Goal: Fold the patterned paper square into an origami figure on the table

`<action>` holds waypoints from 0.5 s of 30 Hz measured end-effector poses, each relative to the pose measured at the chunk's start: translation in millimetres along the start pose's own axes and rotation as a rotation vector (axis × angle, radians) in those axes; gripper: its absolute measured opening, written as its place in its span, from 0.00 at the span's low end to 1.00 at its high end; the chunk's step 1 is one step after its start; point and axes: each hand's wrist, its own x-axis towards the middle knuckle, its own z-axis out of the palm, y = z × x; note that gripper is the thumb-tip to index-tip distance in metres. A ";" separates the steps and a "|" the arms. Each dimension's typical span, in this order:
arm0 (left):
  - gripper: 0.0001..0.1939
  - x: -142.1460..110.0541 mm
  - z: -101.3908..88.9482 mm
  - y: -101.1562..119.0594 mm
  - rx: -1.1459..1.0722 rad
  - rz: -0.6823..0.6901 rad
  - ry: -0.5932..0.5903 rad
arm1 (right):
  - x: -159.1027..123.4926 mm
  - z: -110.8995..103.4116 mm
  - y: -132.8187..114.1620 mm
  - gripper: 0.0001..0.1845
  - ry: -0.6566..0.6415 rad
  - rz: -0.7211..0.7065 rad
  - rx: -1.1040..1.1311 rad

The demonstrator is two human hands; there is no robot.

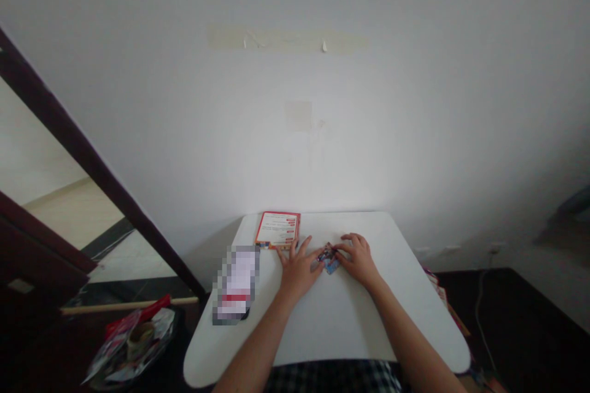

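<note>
A small colourful printed card, with blue at its lower part and dark red and brown above, lies at the middle of the white table. My left hand holds its left edge between thumb and index finger, the other fingers spread out over the tabletop. From the other side, my right hand pinches the card's upper right part with bent fingers. Fingertips cover some of the card, and its print is too small to make out. Just beyond my left fingers is a red-bordered booklet with printed text.
A pixelated phone-like object lies on the table's left side. The wall stands right behind the table. On the floor at left is a bag of wrappers and a tape roll. A cable hangs at right.
</note>
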 end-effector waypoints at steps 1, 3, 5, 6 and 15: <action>0.20 0.1 0.8 -0.6 0.001 -0.003 -0.004 | 0.1 -0.5 0.8 0.13 -0.009 0.000 0.008; 0.20 0.4 2.2 -1.8 0.004 -0.016 -0.011 | 0.4 -0.9 3.2 0.16 -0.034 -0.006 0.026; 0.20 0.6 3.4 -2.7 0.007 -0.026 -0.016 | 0.6 -0.6 6.2 0.22 -0.056 -0.010 0.045; 0.20 0.6 3.8 -3.0 0.008 -0.028 -0.018 | 0.6 -0.2 7.6 0.25 -0.062 -0.009 0.052; 0.21 1.8 0.5 -1.9 0.015 -0.048 -0.061 | 1.4 1.8 10.8 0.23 -0.061 0.010 0.081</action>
